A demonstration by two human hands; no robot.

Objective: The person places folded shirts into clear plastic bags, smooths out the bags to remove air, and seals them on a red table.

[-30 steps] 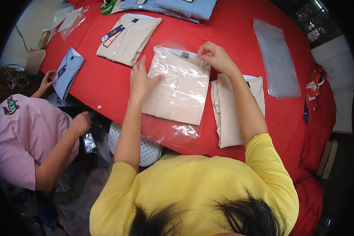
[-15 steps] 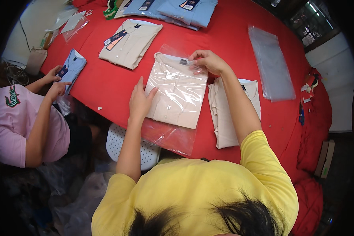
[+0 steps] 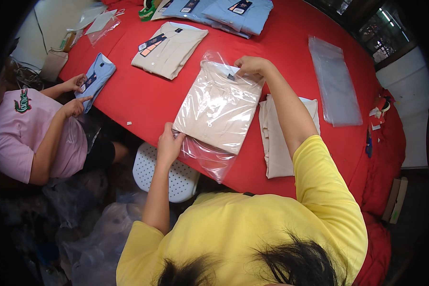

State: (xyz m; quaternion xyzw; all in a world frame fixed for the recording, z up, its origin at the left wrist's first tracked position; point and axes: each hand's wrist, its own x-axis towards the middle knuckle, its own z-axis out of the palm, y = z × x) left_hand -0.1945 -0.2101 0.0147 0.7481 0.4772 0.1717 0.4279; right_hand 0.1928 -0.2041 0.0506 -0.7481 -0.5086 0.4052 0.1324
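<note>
A folded beige shirt (image 3: 219,107) lies inside a clear plastic bag (image 3: 209,159) on the red table (image 3: 143,95). My left hand (image 3: 169,143) grips the bag's near edge at the shirt's lower left corner. My right hand (image 3: 250,66) pinches the far top edge of the bag by the shirt's collar. The bag's loose open end hangs over the table's near edge.
Another folded beige garment (image 3: 276,143) lies under my right arm. An empty clear bag (image 3: 336,81) rests to the right. A tagged beige shirt (image 3: 169,50) and blue shirts (image 3: 224,9) lie farther back. A person in pink (image 3: 38,133) at the left handles a blue shirt (image 3: 95,78). A white perforated stool (image 3: 164,174) stands below.
My left hand slid from the shirt's left side down to the bag's near edge. My right hand stays at the collar end. The person at the left keeps hold of the blue shirt.
</note>
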